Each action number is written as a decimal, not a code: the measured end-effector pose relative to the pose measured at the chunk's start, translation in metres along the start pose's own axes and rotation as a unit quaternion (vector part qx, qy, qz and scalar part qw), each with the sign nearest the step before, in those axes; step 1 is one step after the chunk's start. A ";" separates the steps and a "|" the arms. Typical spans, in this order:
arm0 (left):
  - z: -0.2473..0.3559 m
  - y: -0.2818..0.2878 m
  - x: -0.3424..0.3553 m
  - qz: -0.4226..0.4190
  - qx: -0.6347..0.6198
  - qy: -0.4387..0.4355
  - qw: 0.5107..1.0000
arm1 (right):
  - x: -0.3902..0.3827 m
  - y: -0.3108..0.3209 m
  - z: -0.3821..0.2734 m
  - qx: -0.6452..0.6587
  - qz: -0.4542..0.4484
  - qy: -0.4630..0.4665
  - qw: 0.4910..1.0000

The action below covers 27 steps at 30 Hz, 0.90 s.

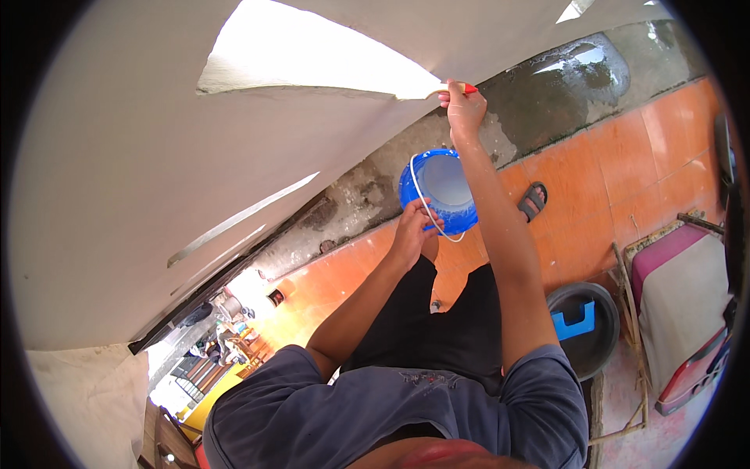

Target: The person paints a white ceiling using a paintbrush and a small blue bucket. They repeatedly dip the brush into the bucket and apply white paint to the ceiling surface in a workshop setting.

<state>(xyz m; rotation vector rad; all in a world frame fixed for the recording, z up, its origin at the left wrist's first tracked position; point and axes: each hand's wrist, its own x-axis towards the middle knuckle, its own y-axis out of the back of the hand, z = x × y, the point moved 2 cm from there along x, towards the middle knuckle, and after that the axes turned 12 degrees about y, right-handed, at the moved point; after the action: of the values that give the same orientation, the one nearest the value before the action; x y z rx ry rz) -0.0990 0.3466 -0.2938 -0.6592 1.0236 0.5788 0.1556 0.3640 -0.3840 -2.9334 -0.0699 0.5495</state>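
My right hand (466, 113) reaches up to the pale wall (141, 141), its fingers closed around a paintbrush (469, 88) with a red-tipped handle. The brush head points left at the wall, by the corner of a glaring white patch, and the glare partly hides its bristles. Lower down, my left hand (412, 233) has its fingers curled at the near left side of a blue bucket (461, 219), by the rim and the white carrying handle (415, 176). Whitish liquid (449, 181) fills part of the bucket, and splashes mark its inner wall.
Orange tiles (578, 187) cover the floor, beside a rough concrete strip (375, 184) with a wet area (547, 102) along the wall. My sandalled foot (533, 202) stands right of the bucket. A dark basin (605, 356) holding a blue plastic piece (574, 321) lies at lower right, beside a wooden frame (627, 313).
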 end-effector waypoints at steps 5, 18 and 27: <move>-0.003 0.004 0.002 0.001 -0.008 0.005 1.000 | -0.021 -0.030 -0.046 -0.247 -0.085 0.259 0.930; 0.006 0.001 -0.003 0.005 -0.023 0.008 1.000 | -0.071 -0.056 -0.221 0.241 -0.129 0.120 0.954; 0.004 0.004 0.000 -0.002 -0.007 0.003 1.000 | -0.007 -0.016 -0.017 0.117 -0.005 -0.070 0.991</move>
<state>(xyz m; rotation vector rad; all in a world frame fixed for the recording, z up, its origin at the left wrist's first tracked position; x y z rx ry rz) -0.0989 0.3521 -0.2934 -0.6762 1.0246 0.5819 0.1547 0.3765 -0.3633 -2.6634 -0.0334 0.7109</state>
